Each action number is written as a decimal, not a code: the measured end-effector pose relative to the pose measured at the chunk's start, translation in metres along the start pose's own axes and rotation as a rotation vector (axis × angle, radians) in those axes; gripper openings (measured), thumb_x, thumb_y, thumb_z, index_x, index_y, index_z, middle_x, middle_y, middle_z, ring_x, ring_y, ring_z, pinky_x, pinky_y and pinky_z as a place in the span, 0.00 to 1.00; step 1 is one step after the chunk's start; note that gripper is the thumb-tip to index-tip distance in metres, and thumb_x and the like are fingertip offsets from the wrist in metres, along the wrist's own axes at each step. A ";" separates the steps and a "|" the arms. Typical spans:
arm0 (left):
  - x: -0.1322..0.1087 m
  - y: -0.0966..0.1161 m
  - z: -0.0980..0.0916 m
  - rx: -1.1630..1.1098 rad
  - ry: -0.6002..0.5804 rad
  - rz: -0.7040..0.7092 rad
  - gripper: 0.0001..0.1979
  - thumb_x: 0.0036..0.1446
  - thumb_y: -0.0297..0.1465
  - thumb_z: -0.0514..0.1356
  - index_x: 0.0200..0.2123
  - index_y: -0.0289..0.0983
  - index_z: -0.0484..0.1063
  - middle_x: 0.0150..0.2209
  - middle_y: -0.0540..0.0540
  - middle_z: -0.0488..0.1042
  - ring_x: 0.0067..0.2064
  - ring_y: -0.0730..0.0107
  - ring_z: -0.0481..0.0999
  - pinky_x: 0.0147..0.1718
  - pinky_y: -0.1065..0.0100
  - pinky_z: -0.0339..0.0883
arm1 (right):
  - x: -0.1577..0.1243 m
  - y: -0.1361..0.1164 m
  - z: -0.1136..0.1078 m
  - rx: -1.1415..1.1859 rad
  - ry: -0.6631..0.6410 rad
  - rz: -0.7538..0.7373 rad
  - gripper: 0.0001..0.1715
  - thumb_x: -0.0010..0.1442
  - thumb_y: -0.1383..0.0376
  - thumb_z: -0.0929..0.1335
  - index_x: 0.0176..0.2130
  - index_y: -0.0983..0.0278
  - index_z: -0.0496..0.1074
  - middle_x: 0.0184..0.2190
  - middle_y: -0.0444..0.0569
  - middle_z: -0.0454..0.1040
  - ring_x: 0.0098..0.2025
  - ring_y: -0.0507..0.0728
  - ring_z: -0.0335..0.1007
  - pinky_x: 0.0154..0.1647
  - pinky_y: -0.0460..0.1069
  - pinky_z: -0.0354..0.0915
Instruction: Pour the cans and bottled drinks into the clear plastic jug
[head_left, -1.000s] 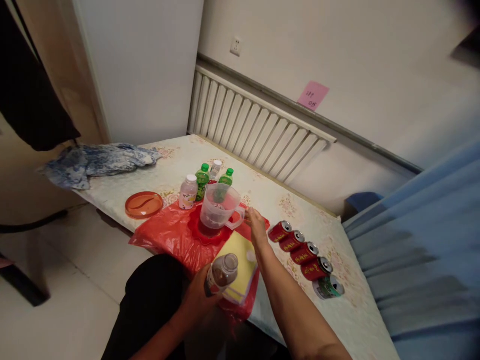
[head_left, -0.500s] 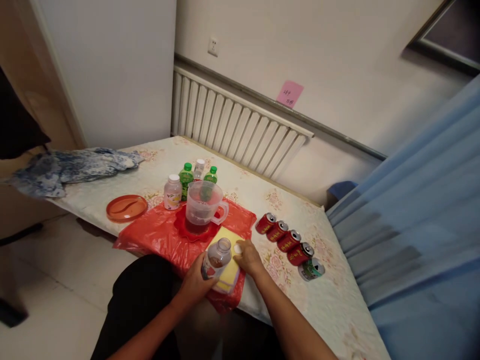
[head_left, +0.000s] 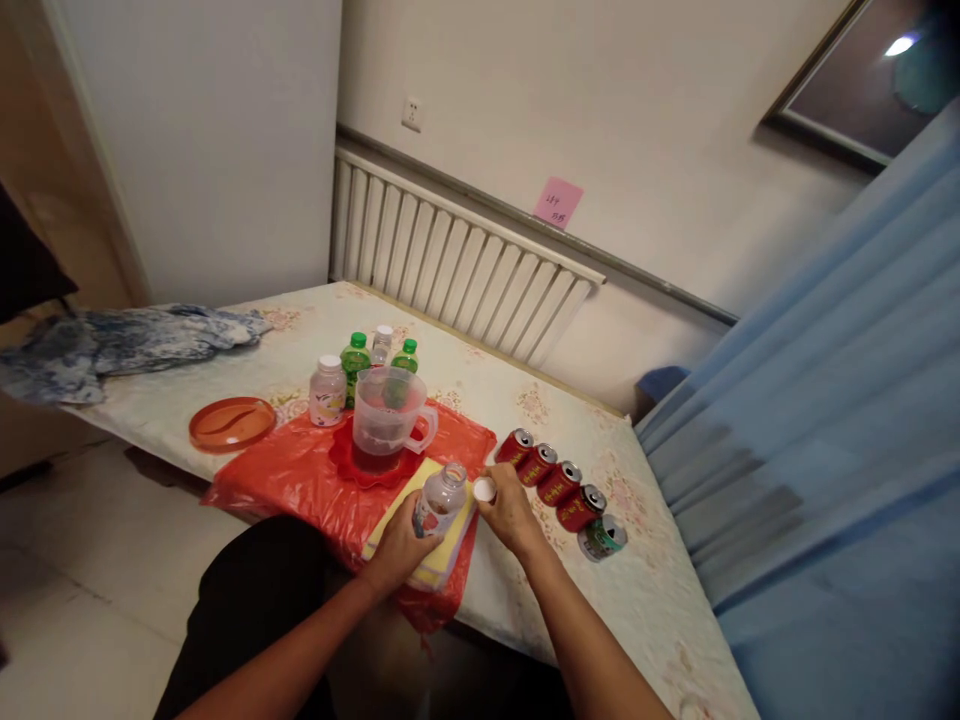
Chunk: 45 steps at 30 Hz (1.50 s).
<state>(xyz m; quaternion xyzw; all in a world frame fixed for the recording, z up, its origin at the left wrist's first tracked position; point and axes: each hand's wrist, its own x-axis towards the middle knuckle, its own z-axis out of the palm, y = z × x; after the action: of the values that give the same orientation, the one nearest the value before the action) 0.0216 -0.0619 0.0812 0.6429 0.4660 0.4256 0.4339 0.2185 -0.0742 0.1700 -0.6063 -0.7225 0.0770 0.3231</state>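
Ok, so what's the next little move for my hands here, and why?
I'd probably bring the white cap over the bottle: the left hand grips the bottle, its mouth is uncovered, and the right hand holds the cap close beside it.

Left hand [head_left: 399,550] grips a clear plastic bottle with a printed label [head_left: 439,505], uncapped and slightly tilted, above a folded yellow cloth [head_left: 452,558]. Right hand [head_left: 513,512] pinches a round white plastic cap [head_left: 484,490] just beside the bottle mouth, apart from it. Cloth lies on a red plastic bag [head_left: 262,475]. A translucent plastic measuring jug [head_left: 384,412] stands in a red scalloped dish [head_left: 339,462]. Right of these, four red metal cans [head_left: 540,465] and one green-and-silver can [head_left: 602,538] form a row on a pale floral table cover [head_left: 637,610].
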 end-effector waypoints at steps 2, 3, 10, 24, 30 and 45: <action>0.001 0.002 0.005 0.008 0.000 0.001 0.30 0.43 0.29 0.63 0.52 0.39 0.61 0.46 0.47 0.73 0.47 0.62 0.74 0.49 0.60 0.68 | 0.001 -0.014 -0.019 -0.029 -0.017 -0.055 0.18 0.52 0.74 0.64 0.44 0.62 0.68 0.41 0.49 0.66 0.43 0.57 0.66 0.46 0.52 0.64; 0.001 0.003 0.007 0.010 -0.001 0.001 0.30 0.42 0.29 0.63 0.52 0.39 0.61 0.46 0.46 0.73 0.47 0.61 0.74 0.49 0.59 0.68 | 0.001 -0.020 -0.027 -0.041 -0.030 -0.072 0.19 0.53 0.75 0.64 0.45 0.62 0.68 0.42 0.49 0.66 0.44 0.57 0.66 0.47 0.52 0.64; -0.003 0.001 0.010 0.023 -0.020 0.033 0.30 0.41 0.29 0.63 0.51 0.38 0.63 0.47 0.46 0.73 0.51 0.59 0.73 0.53 0.59 0.66 | 0.010 -0.049 -0.056 -0.163 -0.193 -0.140 0.23 0.52 0.78 0.64 0.45 0.60 0.70 0.43 0.49 0.67 0.44 0.56 0.67 0.48 0.50 0.63; -0.005 -0.009 0.012 0.003 -0.038 0.073 0.29 0.44 0.28 0.63 0.51 0.39 0.61 0.47 0.45 0.71 0.50 0.61 0.72 0.53 0.57 0.66 | 0.024 -0.064 -0.050 0.045 -0.266 -0.225 0.19 0.54 0.73 0.69 0.47 0.62 0.71 0.42 0.48 0.74 0.43 0.56 0.70 0.47 0.50 0.65; -0.003 -0.011 0.014 0.009 -0.025 0.073 0.30 0.42 0.28 0.63 0.51 0.39 0.61 0.47 0.46 0.72 0.50 0.61 0.72 0.52 0.58 0.65 | 0.025 -0.076 -0.054 0.005 -0.337 -0.283 0.21 0.56 0.76 0.66 0.47 0.60 0.73 0.42 0.48 0.76 0.45 0.56 0.70 0.48 0.50 0.64; -0.003 -0.014 0.017 0.038 -0.026 0.047 0.31 0.43 0.29 0.63 0.53 0.39 0.59 0.51 0.43 0.70 0.54 0.58 0.70 0.57 0.54 0.61 | 0.025 -0.081 -0.050 -0.103 -0.356 -0.322 0.17 0.54 0.78 0.63 0.39 0.62 0.75 0.38 0.47 0.75 0.43 0.57 0.68 0.46 0.48 0.61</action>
<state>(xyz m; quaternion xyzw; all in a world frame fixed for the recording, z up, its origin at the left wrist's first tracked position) 0.0340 -0.0648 0.0635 0.6670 0.4533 0.4185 0.4176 0.1783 -0.0854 0.2592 -0.4759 -0.8583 0.0931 0.1676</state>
